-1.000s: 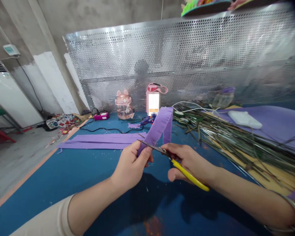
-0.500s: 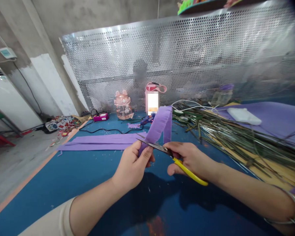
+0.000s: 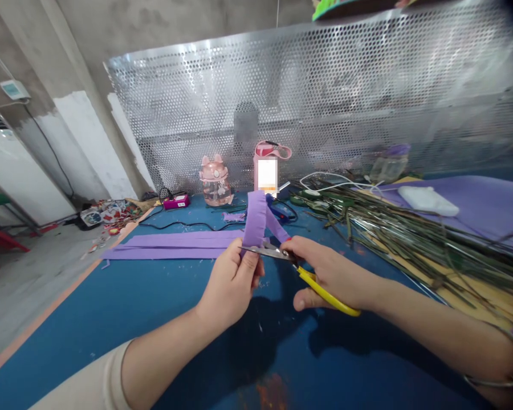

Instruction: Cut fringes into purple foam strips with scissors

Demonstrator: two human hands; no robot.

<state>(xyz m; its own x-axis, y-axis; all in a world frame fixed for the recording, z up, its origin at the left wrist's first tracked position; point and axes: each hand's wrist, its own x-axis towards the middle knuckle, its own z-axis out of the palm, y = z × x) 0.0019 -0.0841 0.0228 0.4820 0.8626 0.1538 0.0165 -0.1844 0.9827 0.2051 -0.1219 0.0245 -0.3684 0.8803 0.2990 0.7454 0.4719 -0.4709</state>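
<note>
Pinched between the thumb and fingers of my left hand (image 3: 229, 280) is the lower end of a purple strip (image 3: 255, 219) with one finely fringed edge. The strip loops up and bends over toward my right hand (image 3: 325, 272). That hand grips a pair of yellow-handled scissors (image 3: 327, 293), whose metal blades lie across the strip just above my left thumb. The blades look nearly closed, and part of them is hidden by the strip. More flat purple strips (image 3: 171, 246) lie on the blue table to the left of my left hand.
A pink transparent bottle (image 3: 215, 181) and a pink cup (image 3: 263, 151) stand at the back by a perforated metal panel (image 3: 188, 108). A magenta power block (image 3: 176, 202) with a black cable is at back left. Green stems (image 3: 393, 239) and a white packet (image 3: 428, 201) fill the right side.
The scissor blades have closed across the strip's edge. The strip's loop has swung left and sits lower, its far side now slanting toward my right hand.
</note>
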